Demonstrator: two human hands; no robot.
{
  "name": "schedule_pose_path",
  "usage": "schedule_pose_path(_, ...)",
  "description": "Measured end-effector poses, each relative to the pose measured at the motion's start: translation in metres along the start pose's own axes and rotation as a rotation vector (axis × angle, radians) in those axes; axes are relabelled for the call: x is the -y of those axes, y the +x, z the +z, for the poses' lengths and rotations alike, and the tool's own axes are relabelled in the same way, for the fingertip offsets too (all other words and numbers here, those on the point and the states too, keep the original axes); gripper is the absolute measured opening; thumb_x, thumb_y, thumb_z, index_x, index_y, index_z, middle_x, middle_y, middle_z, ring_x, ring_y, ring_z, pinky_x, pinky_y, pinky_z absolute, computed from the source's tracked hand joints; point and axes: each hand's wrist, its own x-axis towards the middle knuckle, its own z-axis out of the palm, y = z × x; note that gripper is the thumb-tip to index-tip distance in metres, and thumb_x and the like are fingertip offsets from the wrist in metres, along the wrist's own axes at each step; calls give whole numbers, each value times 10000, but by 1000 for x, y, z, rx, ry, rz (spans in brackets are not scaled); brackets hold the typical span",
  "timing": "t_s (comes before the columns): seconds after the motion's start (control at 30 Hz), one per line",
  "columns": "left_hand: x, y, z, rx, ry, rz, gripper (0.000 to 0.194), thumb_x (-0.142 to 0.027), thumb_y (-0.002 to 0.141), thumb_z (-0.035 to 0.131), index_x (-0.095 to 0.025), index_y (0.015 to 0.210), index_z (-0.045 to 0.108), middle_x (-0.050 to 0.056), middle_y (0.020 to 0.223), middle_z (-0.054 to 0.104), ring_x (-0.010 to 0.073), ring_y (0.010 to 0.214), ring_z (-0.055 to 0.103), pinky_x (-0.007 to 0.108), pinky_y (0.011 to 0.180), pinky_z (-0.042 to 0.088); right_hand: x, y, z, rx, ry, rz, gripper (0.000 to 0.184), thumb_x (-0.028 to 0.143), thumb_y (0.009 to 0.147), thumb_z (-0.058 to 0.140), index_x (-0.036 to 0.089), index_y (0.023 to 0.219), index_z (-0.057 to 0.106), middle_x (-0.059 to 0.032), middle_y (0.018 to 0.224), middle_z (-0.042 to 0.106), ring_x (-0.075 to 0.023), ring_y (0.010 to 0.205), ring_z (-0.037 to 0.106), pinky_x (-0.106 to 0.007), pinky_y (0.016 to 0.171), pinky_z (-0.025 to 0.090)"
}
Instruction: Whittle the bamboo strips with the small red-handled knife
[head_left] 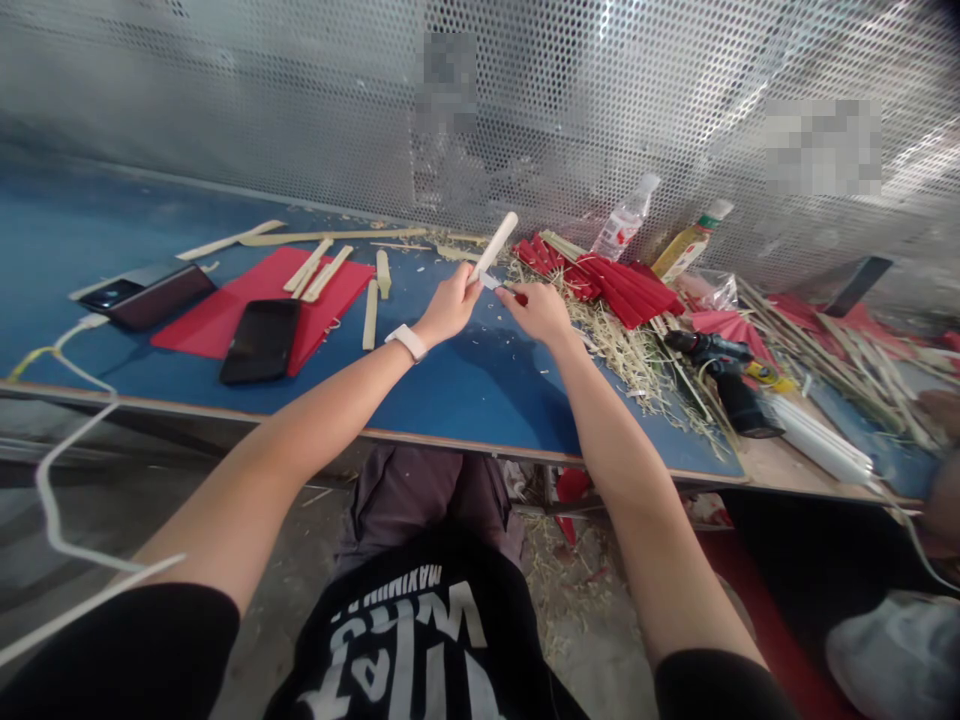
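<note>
Holding a stick (497, 243) in the left hand (455, 303) and a knife (491, 281) in the right hand (541, 312), over the blue worktop (472, 400).
Has the left grip closed around the stick's lower end and the right closed on the knife's handle, blade at the stick, near shavings (624, 350).

Knife handle (520, 297) mostly hidden in right hand (543, 312); blue table (45, 220) cut by left edge.
</note>
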Motion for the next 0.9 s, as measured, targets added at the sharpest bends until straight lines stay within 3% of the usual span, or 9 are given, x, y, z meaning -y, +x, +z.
schedule_pose_path(0.17, 0, 1, 0, -63, 59, 20, 251, -469, 1176, 627, -283, 1030, 543, 17, 747, 592, 239, 651, 636, 442, 768, 565, 6, 0, 2, -1, 26, 40, 551, 617, 1205, 593, 244, 823, 729, -119, 892, 784, -299, 897, 714, -375, 752, 396)
schedule_pose_path(0.53, -3, 0, -1, -170, 105, 21, 426, -656, 1160, 622, -273, 973, 608, 52, 745, 623, 279, 745, 708, 450, 836, 590, 10, 1, 8, 1, 81, 49, 542, 604, 1229, 549, 235, 936, 817, -99, 865, 773, -280, 869, 707, -374, 770, 394)
schedule_pose_path(0.9, -11, -1, -8, -250, 135, -4, 625, -772, 1116, 614, -283, 767, 443, 27, 623, 494, 229, 638, 569, 406, 693, 504, 14, 2, 14, -48, 85, 60, 602, 642, 1237, 486, 249, 867, 754, -90, 826, 736, -271, 835, 680, -378, 743, 396)
